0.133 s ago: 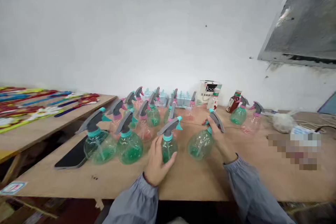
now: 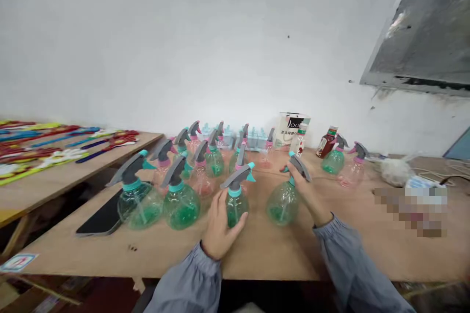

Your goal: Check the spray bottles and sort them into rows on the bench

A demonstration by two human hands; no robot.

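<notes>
My left hand is closed around the round body of a green spray bottle, its thumb on the near side. That bottle stands on the table, with a grey and turquoise spray head. Further right, my right hand grips a second green spray bottle by its head and neck, fingers by the trigger. Whether its base touches the table I cannot tell. Left of my left hand stand two more green spray bottles, one nearer and one at the outer left.
Several pink and green spray bottles crowd behind. A black phone lies at left. At the back are a paper bag, a red-brown bottle and pale blue plastic pieces. Two spray bottles stand right; a colourful-strip table adjoins left.
The spray bottle in my right hand has swung more upright; its base moved slightly right and its head slightly left. My left hand and its bottle have stayed put.
</notes>
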